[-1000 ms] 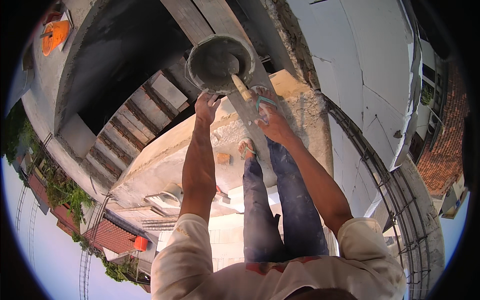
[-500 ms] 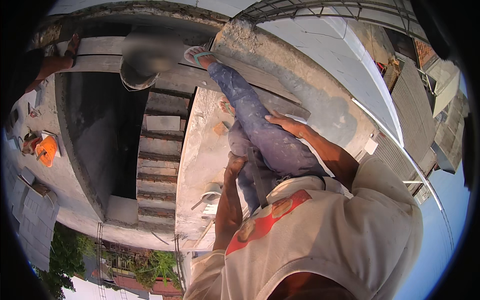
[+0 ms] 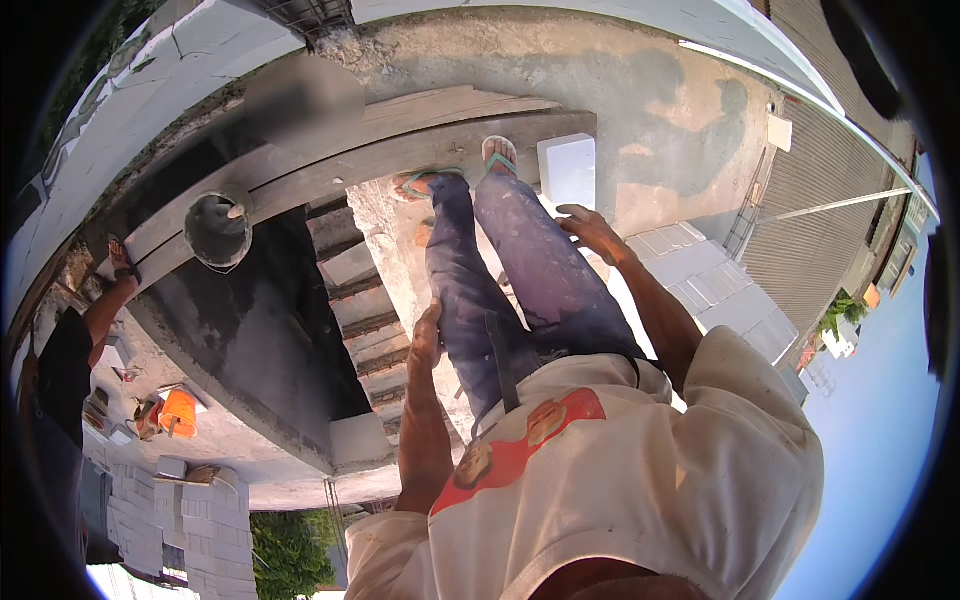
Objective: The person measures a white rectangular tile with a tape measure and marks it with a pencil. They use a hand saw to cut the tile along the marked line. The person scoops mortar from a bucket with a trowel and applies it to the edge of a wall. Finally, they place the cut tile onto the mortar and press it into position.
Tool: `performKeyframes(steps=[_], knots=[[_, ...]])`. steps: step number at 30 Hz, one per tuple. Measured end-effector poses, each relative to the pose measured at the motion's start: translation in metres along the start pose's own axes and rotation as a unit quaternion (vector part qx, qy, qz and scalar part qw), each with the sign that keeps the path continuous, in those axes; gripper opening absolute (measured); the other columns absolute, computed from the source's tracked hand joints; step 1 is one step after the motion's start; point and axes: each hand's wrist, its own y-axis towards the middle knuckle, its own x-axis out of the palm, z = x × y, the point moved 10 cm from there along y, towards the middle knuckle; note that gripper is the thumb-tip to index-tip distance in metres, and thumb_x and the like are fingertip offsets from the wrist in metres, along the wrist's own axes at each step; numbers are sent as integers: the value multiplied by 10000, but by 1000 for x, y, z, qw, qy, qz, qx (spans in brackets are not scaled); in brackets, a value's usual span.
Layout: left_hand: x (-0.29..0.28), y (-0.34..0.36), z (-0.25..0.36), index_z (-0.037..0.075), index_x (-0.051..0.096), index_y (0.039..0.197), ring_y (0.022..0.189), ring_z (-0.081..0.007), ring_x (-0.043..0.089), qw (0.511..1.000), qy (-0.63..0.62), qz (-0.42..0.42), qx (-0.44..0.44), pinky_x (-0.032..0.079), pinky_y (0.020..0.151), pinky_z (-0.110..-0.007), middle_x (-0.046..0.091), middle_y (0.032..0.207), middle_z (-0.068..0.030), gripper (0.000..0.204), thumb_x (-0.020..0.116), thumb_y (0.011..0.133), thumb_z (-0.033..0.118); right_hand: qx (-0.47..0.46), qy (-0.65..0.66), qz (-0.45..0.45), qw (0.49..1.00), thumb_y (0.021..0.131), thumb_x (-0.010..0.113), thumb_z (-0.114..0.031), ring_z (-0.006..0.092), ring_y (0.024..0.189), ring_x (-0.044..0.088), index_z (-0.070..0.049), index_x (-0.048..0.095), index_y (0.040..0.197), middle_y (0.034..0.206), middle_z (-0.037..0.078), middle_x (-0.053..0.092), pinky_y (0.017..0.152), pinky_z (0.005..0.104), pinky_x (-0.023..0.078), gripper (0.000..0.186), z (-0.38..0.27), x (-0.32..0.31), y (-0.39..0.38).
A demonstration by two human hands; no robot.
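My left hand [image 3: 428,335] lies along the outside of my left leg, its fingers stretched and holding nothing. Beside my right leg, my right hand [image 3: 592,232] hangs with its fingers apart. My dusty dark trousers [image 3: 540,265] and green-strapped sandals [image 3: 499,158] show between the hands. Nearest to the right hand is a white block [image 3: 567,170], at the end of a wooden plank [image 3: 420,150]. A dark bucket [image 3: 217,232] with a handle stands on the planks to the left, with a small light lump or tool at its rim; I cannot make out which.
Beneath the planks, a dark opening [image 3: 250,320] drops beside unfinished steps [image 3: 358,265]. Another person's foot [image 3: 122,258] rests on the planks at far left. An orange container [image 3: 178,412] stands on the lower-left ledge. Stacked pale blocks [image 3: 715,290] lie at right.
The view has turned. My feet, staggered before, are now nearly side by side by the white block. My right hand has come off my thigh, and the left has slid along the leg.
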Motion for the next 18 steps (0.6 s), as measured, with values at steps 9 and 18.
performKeyframes(steps=[9,18], knots=[[65,20,96,-230,411,1380,1241,-454,611,811,495,302,80,497,1041,-473,591,1299,-392,1132,862,738,587,21,-13,113,993,871,814,-361,223,1039,713,19,581,1390,1090,168,764,882,348,554,684,184,-110,155],[89,41,90,-101,460,1418,1241,-441,575,766,499,377,146,428,1080,-498,590,1302,-332,929,790,837,544,2,-20,266,964,614,989,-261,378,1401,508,45,327,1565,1504,298,494,1132,434,457,1198,301,-209,329]])
